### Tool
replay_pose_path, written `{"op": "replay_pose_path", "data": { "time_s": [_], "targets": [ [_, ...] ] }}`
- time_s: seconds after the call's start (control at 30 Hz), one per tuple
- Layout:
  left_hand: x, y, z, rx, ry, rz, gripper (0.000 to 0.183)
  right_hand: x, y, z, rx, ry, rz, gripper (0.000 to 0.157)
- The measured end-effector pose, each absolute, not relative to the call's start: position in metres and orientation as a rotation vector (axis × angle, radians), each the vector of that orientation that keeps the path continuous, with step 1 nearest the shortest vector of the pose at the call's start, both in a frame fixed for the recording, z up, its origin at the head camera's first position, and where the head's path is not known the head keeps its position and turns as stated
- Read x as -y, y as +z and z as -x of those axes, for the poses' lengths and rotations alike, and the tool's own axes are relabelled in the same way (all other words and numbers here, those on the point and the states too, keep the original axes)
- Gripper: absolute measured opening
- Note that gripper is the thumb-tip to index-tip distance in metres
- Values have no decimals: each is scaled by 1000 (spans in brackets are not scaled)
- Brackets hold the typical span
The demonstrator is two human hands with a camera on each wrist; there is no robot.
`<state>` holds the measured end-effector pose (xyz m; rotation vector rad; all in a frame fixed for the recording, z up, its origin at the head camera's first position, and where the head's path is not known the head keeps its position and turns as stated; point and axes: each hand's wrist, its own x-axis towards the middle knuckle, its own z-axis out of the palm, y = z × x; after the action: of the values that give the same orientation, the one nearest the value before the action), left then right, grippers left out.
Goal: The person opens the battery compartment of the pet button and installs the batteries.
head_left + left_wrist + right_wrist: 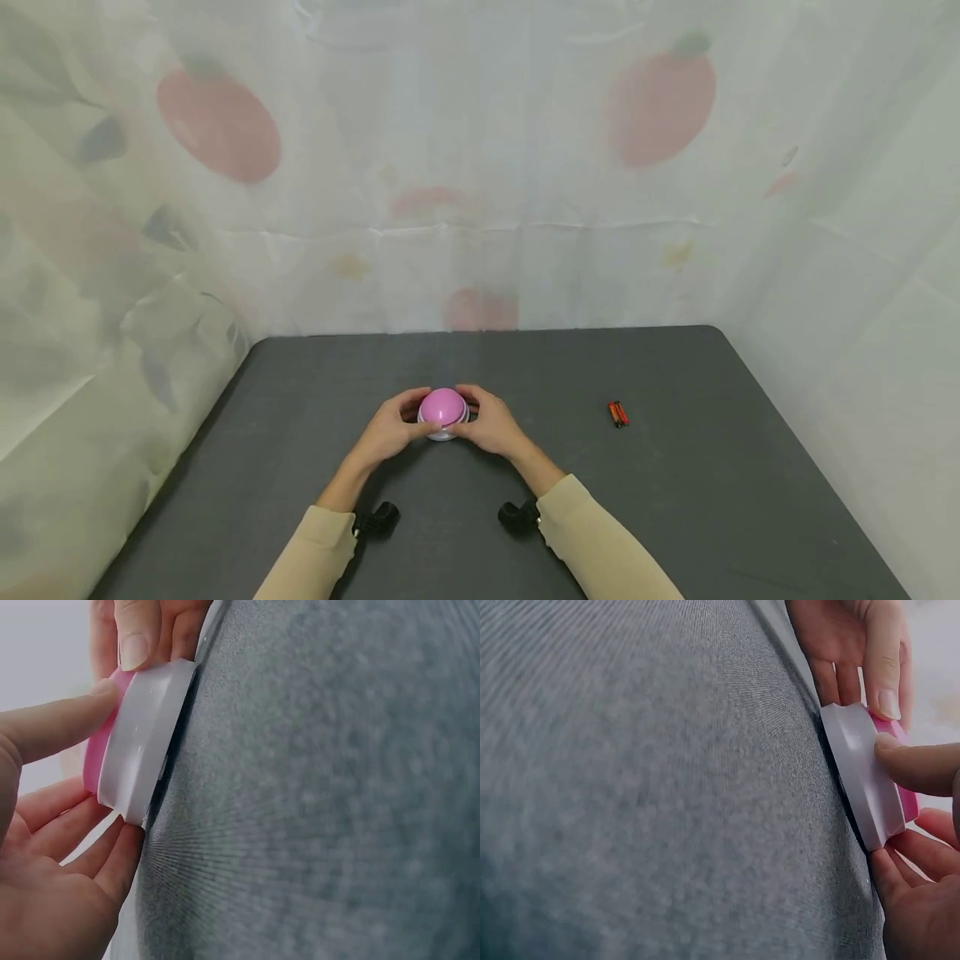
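Note:
A round push button with a glossy pink dome (pixel 442 406) and a white base sits at the middle of the dark table. My left hand (pixel 390 429) grips it from the left side, my right hand (pixel 491 425) from the right. Both thumbs lie on the near side, where the dome meets the base, and the other fingers curl round the flanks. In the left wrist view the white base (pixel 144 739) stands close over the tabletop, with fingertips low at its edge. The right wrist view has the same base (pixel 861 772) between both hands. Its underside is hidden.
Two small red-and-black batteries (pixel 618 414) lie side by side on the dark table (pixel 675 483), to the right of the hands. A pale fruit-print curtain (pixel 480 167) hangs behind the table and along both sides. Black wrist cameras (pixel 378 520) sit under the sleeves.

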<state>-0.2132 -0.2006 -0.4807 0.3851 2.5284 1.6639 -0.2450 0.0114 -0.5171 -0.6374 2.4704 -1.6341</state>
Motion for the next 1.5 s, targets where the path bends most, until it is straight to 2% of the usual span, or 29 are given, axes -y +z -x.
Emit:
{"op": "replay_pose_path", "data": {
  "time_s": [0.17, 0.77, 1.5],
  "targets": [
    [209, -505, 225, -2555, 1652, -355, 64, -14, -515, 242, -2474, -1657, 622, 64],
    [191, -482, 218, -2555, 1728, -384, 63, -41, -484, 233, -2443, -1739, 611, 59],
    [142, -461, 209, -2459, 1837, -596, 59, -94, -455, 215, -2423, -1789, 595, 55]
  ]
}}
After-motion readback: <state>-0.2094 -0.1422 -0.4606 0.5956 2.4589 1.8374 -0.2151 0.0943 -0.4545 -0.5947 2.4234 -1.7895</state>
